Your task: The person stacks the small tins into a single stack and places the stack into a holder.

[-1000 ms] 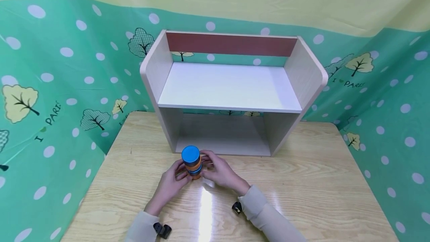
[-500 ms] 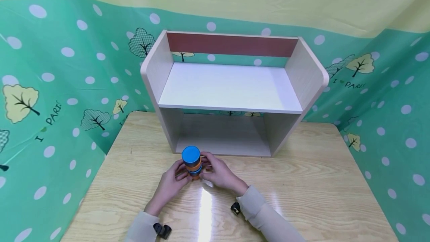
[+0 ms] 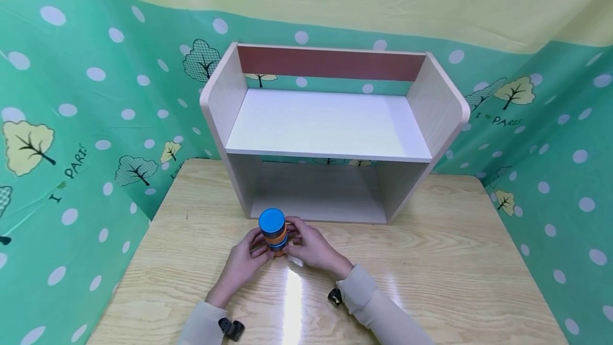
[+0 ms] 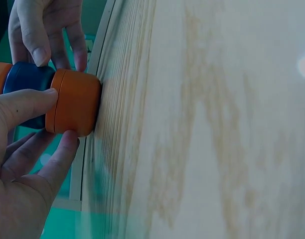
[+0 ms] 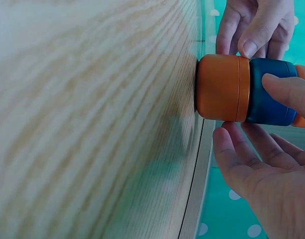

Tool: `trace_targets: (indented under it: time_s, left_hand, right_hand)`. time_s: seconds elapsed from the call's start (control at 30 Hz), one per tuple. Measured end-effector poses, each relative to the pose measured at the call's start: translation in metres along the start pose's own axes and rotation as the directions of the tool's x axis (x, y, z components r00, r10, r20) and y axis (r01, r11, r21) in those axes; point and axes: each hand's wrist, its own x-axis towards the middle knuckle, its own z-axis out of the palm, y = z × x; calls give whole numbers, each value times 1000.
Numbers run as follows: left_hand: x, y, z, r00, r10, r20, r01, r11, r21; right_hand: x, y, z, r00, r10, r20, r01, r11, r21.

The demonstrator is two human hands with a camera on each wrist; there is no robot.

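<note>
Watching from far away, I think this step is lining up the tower of tubs, blue and orange. It stands upright on the table, in front of the shelf. The left hand and right hand both hold it low down, one each side, thumbs near, fingers bent. The grip is just tub-wide. The next move, I guess, needs soft, even fingers so nothing tips.

Hands slightly closer together, right sleeve inward
</note>
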Motion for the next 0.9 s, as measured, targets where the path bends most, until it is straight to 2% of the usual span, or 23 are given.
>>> trace_targets:
  time_s: [0.3, 0.63, 0.9]
  left_hand:
    - [0, -2, 0, 1000, 9, 0, -9, 1000, 21]
    - [0, 0, 0, 1000, -9, -4, 9, 1000, -10]
    - [1, -2, 0, 1000, 16, -3, -16, 1000, -15]
  right_hand:
    - [1, -1, 1, 1000, 7, 7, -7, 1000, -9]
    - [3, 1, 4, 999, 14, 34, -13, 999, -41]
    - [3, 4, 7, 999, 8, 31, -7, 999, -42]
